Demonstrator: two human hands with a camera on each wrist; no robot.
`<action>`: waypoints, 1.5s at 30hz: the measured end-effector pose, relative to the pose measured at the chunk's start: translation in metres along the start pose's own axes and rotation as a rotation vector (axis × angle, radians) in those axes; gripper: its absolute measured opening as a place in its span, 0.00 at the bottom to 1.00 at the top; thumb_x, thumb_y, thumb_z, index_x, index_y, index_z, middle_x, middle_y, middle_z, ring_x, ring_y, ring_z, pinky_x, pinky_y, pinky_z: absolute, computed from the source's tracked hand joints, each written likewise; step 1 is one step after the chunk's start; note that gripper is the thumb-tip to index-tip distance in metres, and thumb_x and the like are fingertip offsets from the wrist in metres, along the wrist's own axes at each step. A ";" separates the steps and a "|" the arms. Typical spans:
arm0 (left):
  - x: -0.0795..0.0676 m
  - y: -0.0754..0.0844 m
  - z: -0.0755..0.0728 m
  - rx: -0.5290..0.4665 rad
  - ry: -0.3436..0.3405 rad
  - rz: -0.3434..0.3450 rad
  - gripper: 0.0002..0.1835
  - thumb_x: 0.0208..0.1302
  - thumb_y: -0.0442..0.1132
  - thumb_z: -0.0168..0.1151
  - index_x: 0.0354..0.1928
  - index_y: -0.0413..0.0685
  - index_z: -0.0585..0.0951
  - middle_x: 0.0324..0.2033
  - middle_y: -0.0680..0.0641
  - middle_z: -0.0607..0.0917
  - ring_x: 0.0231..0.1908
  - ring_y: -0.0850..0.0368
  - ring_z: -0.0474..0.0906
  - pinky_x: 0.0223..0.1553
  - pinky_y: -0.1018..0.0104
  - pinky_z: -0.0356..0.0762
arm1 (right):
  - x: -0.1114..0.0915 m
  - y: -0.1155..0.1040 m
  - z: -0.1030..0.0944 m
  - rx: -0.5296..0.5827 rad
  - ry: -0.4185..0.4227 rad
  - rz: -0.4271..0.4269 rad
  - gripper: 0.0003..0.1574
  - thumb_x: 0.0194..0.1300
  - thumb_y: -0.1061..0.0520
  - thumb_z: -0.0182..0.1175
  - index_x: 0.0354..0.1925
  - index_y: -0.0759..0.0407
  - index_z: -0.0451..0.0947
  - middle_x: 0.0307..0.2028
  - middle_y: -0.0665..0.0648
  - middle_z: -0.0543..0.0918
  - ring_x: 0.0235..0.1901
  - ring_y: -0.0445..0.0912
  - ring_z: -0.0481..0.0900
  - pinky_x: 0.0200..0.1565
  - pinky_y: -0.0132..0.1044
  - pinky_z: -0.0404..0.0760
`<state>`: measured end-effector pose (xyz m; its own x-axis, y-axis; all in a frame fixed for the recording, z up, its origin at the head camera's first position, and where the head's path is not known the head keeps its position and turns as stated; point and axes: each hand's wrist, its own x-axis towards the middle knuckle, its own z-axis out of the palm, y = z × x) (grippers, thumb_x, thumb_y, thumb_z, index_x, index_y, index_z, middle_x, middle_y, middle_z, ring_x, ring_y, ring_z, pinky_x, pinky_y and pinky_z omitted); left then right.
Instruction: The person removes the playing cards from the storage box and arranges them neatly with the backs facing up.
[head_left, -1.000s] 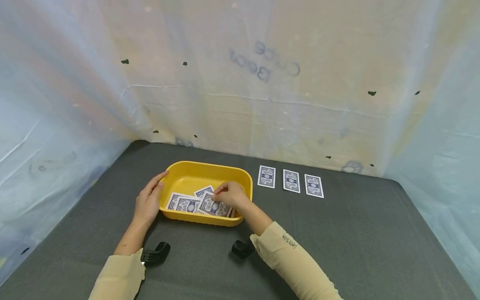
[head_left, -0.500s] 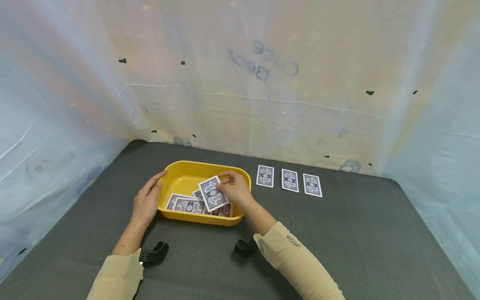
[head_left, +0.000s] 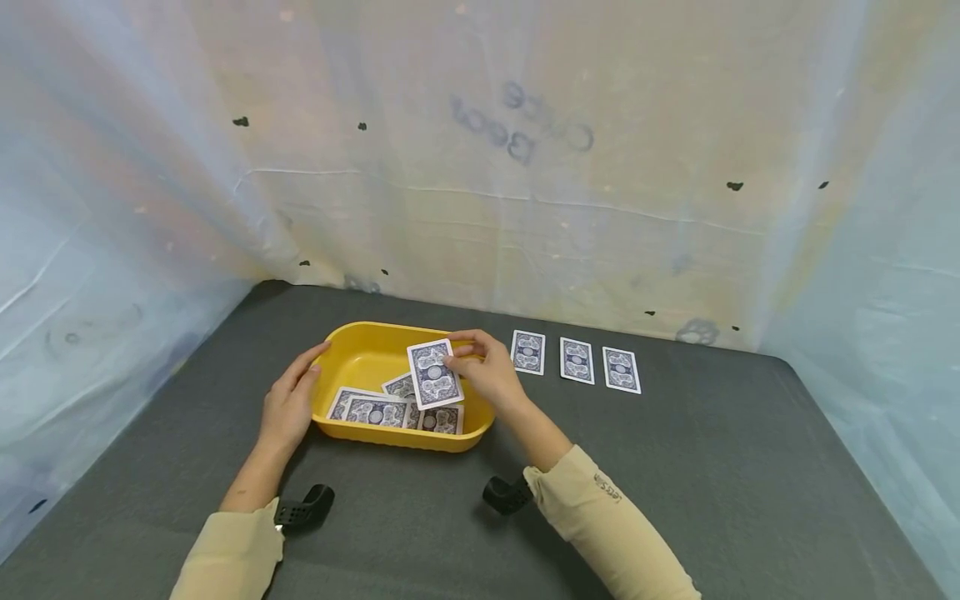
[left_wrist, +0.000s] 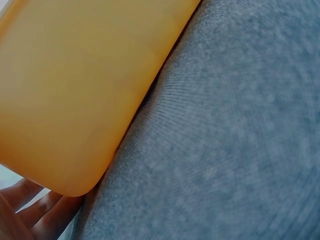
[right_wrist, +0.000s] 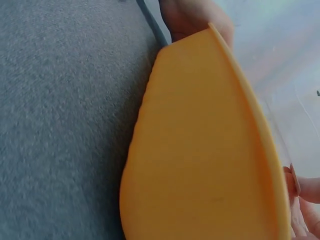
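My right hand pinches one blue-backed playing card by its right edge, above the yellow bin. In the right wrist view that card appears nearly edge-on at the thumb, past the bin's rim. Several more playing cards lie overlapping along the near side of the bin, backs up where visible. At the bin's left end my left hand rests with extended fingers against wall and rim. The left wrist view shows its fingers touching the bin's end wall.
Three playing cards, one of them the middle card, lie face down in a spaced row right of the bin. Dark grey cloth covers the table. A translucent plastic sheet hangs along the back and sides.
My right hand has lifted the card out of the pile, turned it more upright and carried it up and slightly right. The left hand stays at the bin's end.
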<state>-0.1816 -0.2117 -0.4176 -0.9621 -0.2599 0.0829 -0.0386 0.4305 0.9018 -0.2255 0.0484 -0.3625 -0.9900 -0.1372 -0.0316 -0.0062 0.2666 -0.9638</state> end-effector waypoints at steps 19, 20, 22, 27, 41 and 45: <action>0.000 0.001 -0.001 0.013 -0.003 -0.009 0.24 0.77 0.50 0.35 0.71 0.59 0.65 0.71 0.44 0.63 0.70 0.41 0.56 0.67 0.42 0.54 | 0.003 0.016 -0.041 0.041 0.094 0.028 0.21 0.60 0.62 0.64 0.53 0.58 0.79 0.39 0.59 0.83 0.36 0.45 0.79 0.45 0.41 0.80; 0.000 0.001 -0.001 0.015 -0.004 -0.008 0.24 0.77 0.50 0.35 0.71 0.59 0.64 0.71 0.44 0.63 0.70 0.41 0.56 0.67 0.42 0.54 | 0.003 0.017 -0.044 0.041 0.102 0.030 0.21 0.59 0.62 0.65 0.53 0.57 0.79 0.39 0.59 0.83 0.36 0.45 0.79 0.46 0.41 0.80; 0.000 0.001 -0.002 0.016 -0.005 -0.011 0.24 0.77 0.50 0.35 0.71 0.59 0.64 0.71 0.44 0.62 0.70 0.41 0.56 0.67 0.42 0.54 | 0.002 0.019 -0.049 0.036 0.116 0.029 0.21 0.59 0.62 0.65 0.53 0.57 0.79 0.39 0.59 0.83 0.36 0.44 0.78 0.46 0.39 0.81; -0.001 0.003 -0.001 0.015 -0.015 -0.021 0.24 0.77 0.49 0.34 0.71 0.59 0.63 0.71 0.43 0.62 0.70 0.41 0.56 0.67 0.42 0.53 | 0.000 0.023 -0.061 0.038 0.139 0.015 0.22 0.59 0.64 0.65 0.53 0.59 0.79 0.37 0.58 0.82 0.34 0.42 0.77 0.42 0.35 0.80; -0.001 0.002 0.000 0.008 -0.010 -0.022 0.25 0.77 0.49 0.34 0.72 0.58 0.63 0.71 0.44 0.61 0.70 0.41 0.55 0.67 0.41 0.53 | -0.002 0.045 -0.110 -0.049 0.196 0.066 0.23 0.62 0.61 0.63 0.56 0.59 0.77 0.39 0.56 0.81 0.37 0.41 0.75 0.40 0.31 0.76; -0.001 0.002 0.000 0.008 -0.009 -0.017 0.25 0.77 0.49 0.33 0.72 0.57 0.63 0.71 0.44 0.61 0.70 0.40 0.54 0.67 0.40 0.52 | -0.003 0.052 -0.123 -0.070 0.235 0.077 0.24 0.63 0.61 0.62 0.58 0.60 0.76 0.40 0.57 0.81 0.37 0.40 0.75 0.39 0.30 0.75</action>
<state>-0.1805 -0.2109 -0.4156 -0.9636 -0.2598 0.0635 -0.0574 0.4327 0.8997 -0.2400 0.1799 -0.3805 -0.9934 0.1090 -0.0343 0.0691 0.3347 -0.9398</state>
